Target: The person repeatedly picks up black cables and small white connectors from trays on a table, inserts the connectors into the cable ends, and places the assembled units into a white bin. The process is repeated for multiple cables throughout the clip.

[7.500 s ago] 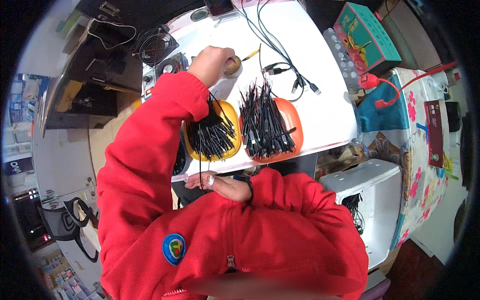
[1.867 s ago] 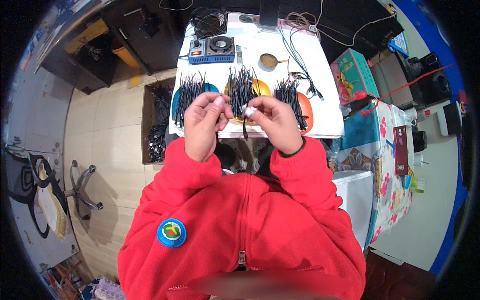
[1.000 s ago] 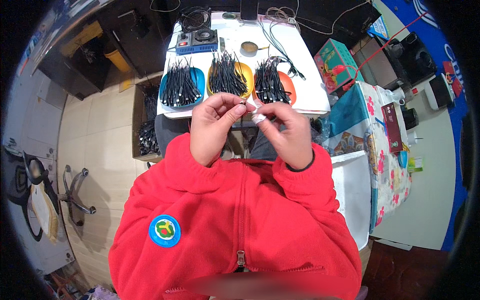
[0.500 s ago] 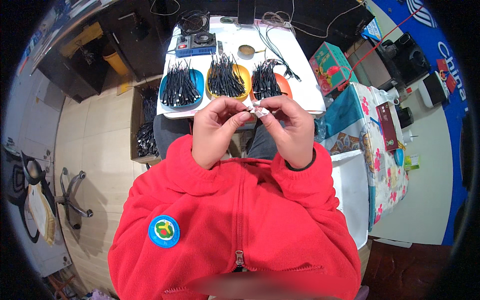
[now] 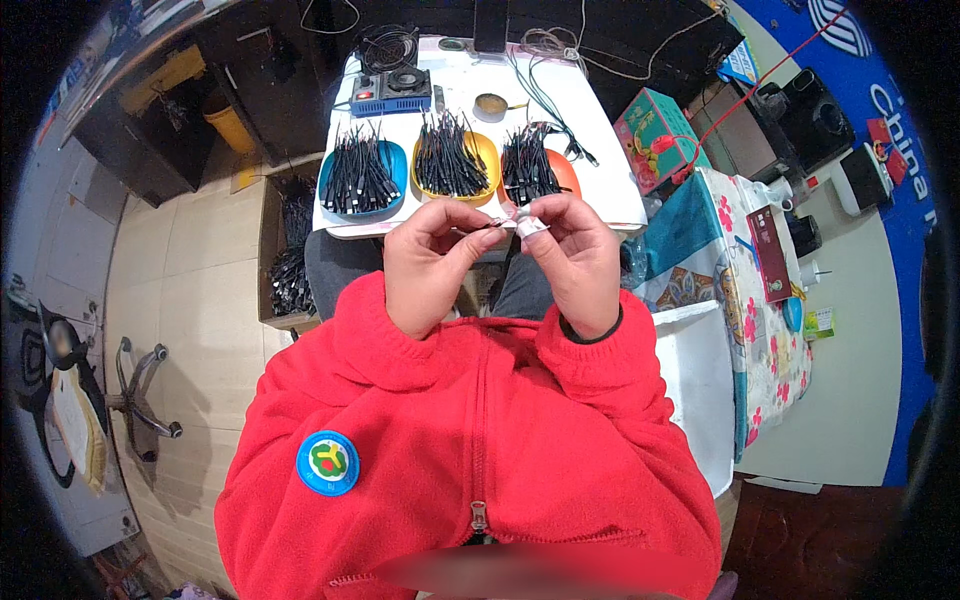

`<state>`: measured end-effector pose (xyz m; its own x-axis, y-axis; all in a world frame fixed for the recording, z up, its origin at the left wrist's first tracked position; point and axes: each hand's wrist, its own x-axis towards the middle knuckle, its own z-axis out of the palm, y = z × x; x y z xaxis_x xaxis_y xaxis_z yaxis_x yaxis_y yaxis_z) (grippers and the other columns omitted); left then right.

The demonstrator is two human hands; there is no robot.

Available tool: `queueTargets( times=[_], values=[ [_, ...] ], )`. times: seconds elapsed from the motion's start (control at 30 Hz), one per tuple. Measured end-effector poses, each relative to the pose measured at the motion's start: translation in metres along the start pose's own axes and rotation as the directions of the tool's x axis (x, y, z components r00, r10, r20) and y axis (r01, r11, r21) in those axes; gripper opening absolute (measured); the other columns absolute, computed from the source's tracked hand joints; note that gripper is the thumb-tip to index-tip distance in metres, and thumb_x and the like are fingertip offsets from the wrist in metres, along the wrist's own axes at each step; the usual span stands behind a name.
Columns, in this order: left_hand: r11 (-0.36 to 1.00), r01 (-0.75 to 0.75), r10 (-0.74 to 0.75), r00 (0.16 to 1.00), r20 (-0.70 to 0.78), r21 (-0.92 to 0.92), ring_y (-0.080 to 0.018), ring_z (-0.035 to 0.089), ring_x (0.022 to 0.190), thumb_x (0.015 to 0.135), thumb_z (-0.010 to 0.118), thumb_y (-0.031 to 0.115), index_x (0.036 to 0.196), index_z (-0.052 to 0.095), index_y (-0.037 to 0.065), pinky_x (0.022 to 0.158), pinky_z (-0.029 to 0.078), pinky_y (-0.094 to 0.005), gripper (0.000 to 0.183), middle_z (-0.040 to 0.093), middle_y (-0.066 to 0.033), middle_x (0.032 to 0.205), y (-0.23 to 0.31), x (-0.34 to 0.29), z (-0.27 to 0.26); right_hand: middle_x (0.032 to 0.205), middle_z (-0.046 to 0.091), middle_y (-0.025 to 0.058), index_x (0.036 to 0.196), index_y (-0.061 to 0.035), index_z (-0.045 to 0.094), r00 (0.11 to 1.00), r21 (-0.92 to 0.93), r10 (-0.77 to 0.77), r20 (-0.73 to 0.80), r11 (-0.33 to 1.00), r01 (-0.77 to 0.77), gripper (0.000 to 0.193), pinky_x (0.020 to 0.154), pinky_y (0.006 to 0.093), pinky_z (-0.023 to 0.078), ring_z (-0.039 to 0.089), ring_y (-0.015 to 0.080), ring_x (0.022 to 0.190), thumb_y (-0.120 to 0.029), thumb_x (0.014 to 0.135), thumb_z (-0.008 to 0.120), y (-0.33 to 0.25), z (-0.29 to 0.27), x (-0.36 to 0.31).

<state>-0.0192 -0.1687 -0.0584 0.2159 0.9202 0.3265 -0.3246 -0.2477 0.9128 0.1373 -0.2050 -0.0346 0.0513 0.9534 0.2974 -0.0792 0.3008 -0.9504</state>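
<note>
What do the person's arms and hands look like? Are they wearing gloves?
No gloves! Both arms have fuzzy red sleeves. The left hand looks bare. The right hand has a black band at its wrist and white wrapping on a finger or thumb.

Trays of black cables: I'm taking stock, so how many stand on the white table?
3, along the near edge: the blue tray at left, yellow tray in the middle, orange tray at right. Black cables partly cover each, but none seems hidden.
</note>
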Motion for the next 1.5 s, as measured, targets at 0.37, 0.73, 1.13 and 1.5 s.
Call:
queueTargets(
  times=[0.37,0.73,1.13,1.5],
  values=[
    [0.980,0.159,-0.148,0.984,0.097,-0.117,-0.0101,0.062,0.069,0.084,0.066,0.000,0.091,0.061,-0.001,0.061,0.049,-0.0212,0.009,0.068,-0.0079,0.084,0.002,0.002,-0.007,0.086,0.063,0.0008,0.102,0.0007,0.060,0.992,0.020,0.122,0.029,0.992,-0.123,0.014,0.065,0.0191,0.046,0.056,0.0055,0.073,-0.008,0.091,0.060,0.001,-0.006,0.005],
    [0.178,0.509,-0.404,0.818,0.409,-0.843,-0.0158,0.055,0.083,0.095,0.053,0.010,0.108,0.054,-0.005,0.076,0.052,-0.0294,0.020,0.056,-0.0105,0.095,-0.025,0.026,-0.035,0.086,0.063,0.0036,0.102,0.0035,0.060,0.879,-0.206,0.354,0.319,0.932,-0.300,0.018,0.068,0.0233,0.048,0.059,0.0098,0.076,-0.013,0.094,0.055,0.019,0.000,0.006],
    [0.494,0.409,-0.445,0.877,0.181,-0.767,-0.0270,0.059,0.107,0.094,0.053,0.007,0.109,0.053,-0.006,0.092,0.052,-0.0381,0.020,0.060,-0.0178,0.113,-0.019,0.029,-0.033,0.085,0.066,0.0044,0.095,-0.0013,0.061,0.946,-0.006,0.238,0.222,0.970,-0.242,0.011,0.055,0.0165,0.036,0.048,0.0022,0.065,-0.011,0.093,0.057,0.030,-0.001,0.002],
    [0.726,0.405,-0.367,0.912,0.184,-0.555,-0.0292,0.062,0.106,0.092,0.056,0.005,0.092,0.057,0.005,0.091,0.051,-0.0407,0.001,0.065,-0.0184,0.106,-0.009,0.019,-0.027,0.081,0.064,0.0060,0.090,0.0000,0.064,0.991,-0.553,-0.055,0.124,0.825,0.116,0.009,0.063,0.0258,0.046,0.058,0.0135,0.069,-0.006,0.083,0.067,0.029,0.009,-0.009]
  ],
)
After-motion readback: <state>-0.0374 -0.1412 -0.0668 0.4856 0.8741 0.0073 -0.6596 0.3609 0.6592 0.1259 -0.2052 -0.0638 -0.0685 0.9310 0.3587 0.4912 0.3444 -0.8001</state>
